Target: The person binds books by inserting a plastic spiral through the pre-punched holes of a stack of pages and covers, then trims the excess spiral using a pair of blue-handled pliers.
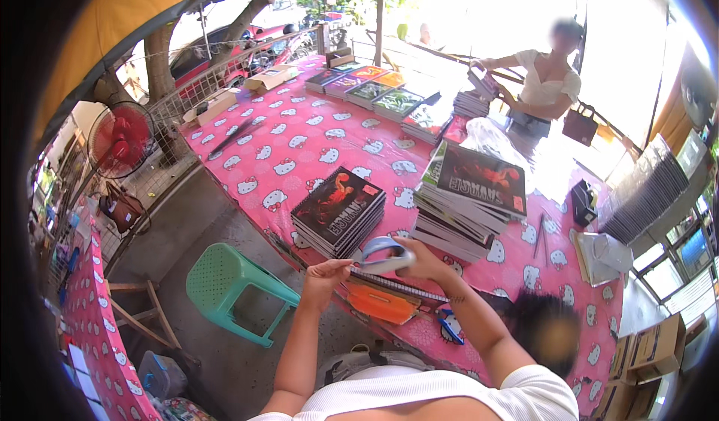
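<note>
My right hand (419, 259) grips a pale grey-blue ring that looks like a roll of tape (386, 244), held above the near table edge. My left hand (326, 275) is beside it, thumb and fingers pinched together; what they hold, if anything, is too small to make out. Under the hands, an orange-covered notebook (380, 303) lies at the table edge, next to a spiral binding. Just beyond stands a stack of spiral notebooks with dark covers (338, 208). Right of that rises a taller, uneven notebook stack (479, 181).
A pink patterned cloth (299, 140) covers the table. Another person (547, 84) handles books across it; a second person's dark-haired head (547, 335) is close by my right arm. A green stool (225, 282) stands left, with a red fan (121, 140) beyond. Cartons (651, 346) sit at right.
</note>
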A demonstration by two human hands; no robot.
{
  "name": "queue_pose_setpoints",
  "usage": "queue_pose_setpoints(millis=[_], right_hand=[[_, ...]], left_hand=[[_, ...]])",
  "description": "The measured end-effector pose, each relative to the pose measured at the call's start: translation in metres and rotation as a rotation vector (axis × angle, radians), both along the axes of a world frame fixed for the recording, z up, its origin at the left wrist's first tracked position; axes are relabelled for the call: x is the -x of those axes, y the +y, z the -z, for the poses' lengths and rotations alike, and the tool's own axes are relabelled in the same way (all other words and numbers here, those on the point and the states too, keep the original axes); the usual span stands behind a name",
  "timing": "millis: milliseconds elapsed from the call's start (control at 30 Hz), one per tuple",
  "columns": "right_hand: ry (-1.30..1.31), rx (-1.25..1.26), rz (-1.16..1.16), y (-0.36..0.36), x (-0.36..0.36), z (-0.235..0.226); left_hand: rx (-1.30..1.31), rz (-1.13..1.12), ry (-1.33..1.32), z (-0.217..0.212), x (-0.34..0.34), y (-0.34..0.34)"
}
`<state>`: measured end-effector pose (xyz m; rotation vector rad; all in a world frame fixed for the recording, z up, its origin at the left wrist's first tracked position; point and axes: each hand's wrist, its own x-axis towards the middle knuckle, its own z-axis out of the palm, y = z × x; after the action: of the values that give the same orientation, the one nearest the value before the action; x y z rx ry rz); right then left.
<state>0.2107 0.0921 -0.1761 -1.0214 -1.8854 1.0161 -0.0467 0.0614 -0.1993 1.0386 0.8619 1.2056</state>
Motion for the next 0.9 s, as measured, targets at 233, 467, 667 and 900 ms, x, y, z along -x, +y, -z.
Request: queue_pose_setpoints(millis=[233, 467, 667, 900], right_hand=[[-0.671, -0.166, 0.520, -0.023, -0.041, 0.030], [-0.557, -0.122, 0.670, -0.096, -0.048, 0.062], [-0.770, 0.113, 0.645, -0.192, -0.064, 0.073], [-0.569, 0.138, 0.766, -0.199, -0.048, 0.048]], left_hand=[[0.010, 0.033, -0.062, -0.007, -0.006, 0.006], [-0.556, 0.030, 0.070, -0.069, -0.032, 0.003], [-1.002, -0.296, 0.115, -0.160, -0.014, -0.059], [-0.730, -0.087, 0.410, -0.060, -0.052, -0.074]])
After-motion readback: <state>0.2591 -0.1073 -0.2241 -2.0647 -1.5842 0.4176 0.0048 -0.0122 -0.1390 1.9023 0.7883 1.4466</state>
